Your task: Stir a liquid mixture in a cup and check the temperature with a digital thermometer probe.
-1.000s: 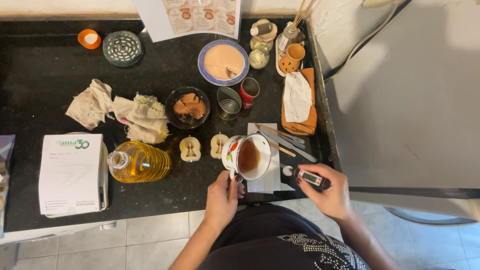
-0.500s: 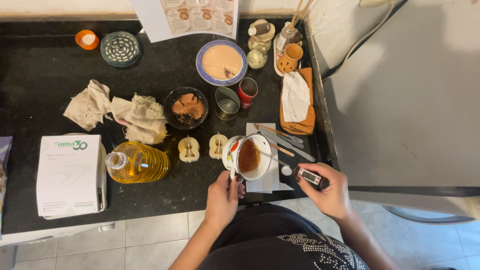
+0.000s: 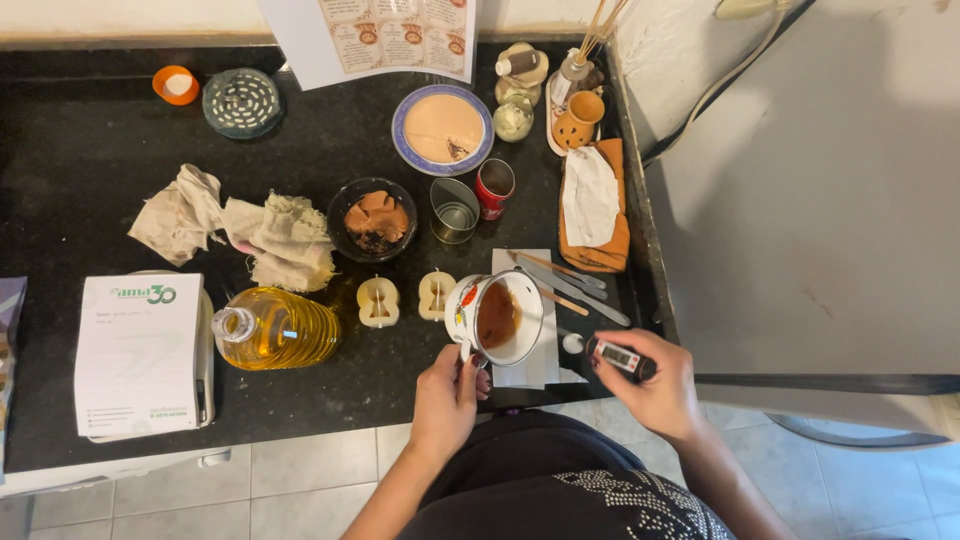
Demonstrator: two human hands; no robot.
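- Mug [image 3: 497, 317] of white enamel with a painted side stands on the black counter [image 3: 90, 180] at its front edge, directly ahead of your left hand [image 3: 447, 398]; it rests on a white sheet of paper [image 3: 535, 330].
- Your left hand is closed around the mug's handle at the near left side of the rim, fingers curled shut on it.
- Brown liquid fills the mug partway.
- Your right hand [image 3: 660, 388] sits just right of the mug, apart from it, pinching a small black digital thermometer [image 3: 620, 356] between thumb and fingertips; its display faces up.
- Two pale apple-shaped moulds [image 3: 378, 301] lie just left of the mug, side by side, each holding a pale filling.
- A plastic bottle of yellow oil [image 3: 270, 328] lies on its side further left, cap pointing left.
- A dark bowl [image 3: 374, 218] behind the moulds holds brown chunks.
- An empty metal tin [image 3: 454, 210] and a red cup [image 3: 494, 187] stand close together behind the mug.
- A blue-rimmed plate [image 3: 442, 130] at the back carries a smooth peach-coloured layer.
- Crumpled cloths [image 3: 240, 228] lie to the left of the dark bowl.
- Wooden sticks and flat metal tools [image 3: 570, 280] lie just right of the mug.
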